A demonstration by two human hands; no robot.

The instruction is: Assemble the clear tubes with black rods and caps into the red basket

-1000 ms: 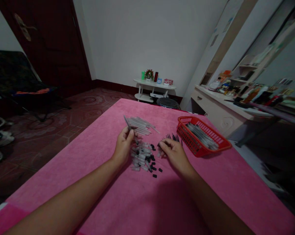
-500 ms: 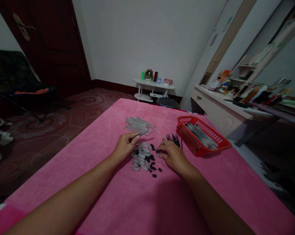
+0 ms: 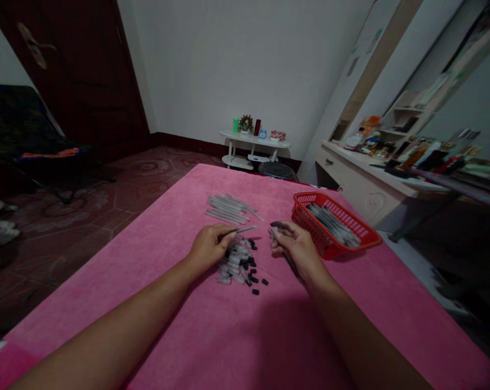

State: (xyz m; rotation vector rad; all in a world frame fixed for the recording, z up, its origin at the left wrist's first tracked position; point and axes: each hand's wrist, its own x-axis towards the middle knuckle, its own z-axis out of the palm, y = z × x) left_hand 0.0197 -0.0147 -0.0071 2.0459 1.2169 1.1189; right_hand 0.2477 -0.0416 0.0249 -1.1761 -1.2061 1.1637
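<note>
Pinching a slim, straight grey rod (image 3: 248,229) in the left hand (image 3: 210,246), well left of the red basket (image 3: 329,250), with fingers closed on it. Gripping a small translucent piece (image 3: 274,233) and thin dark sticks (image 3: 291,264) in the right hand (image 3: 304,249), just left of the basket, apart from the other hand. Cannot read the labels on the bottles (image 3: 414,155) right of the basket. Cannot make out the rod's covered end or the sticks' full length under the palm. Showing translucent caps (image 3: 232,265) and glossy-looking black plugs (image 3: 253,271), jumbled left of the basket.
</note>
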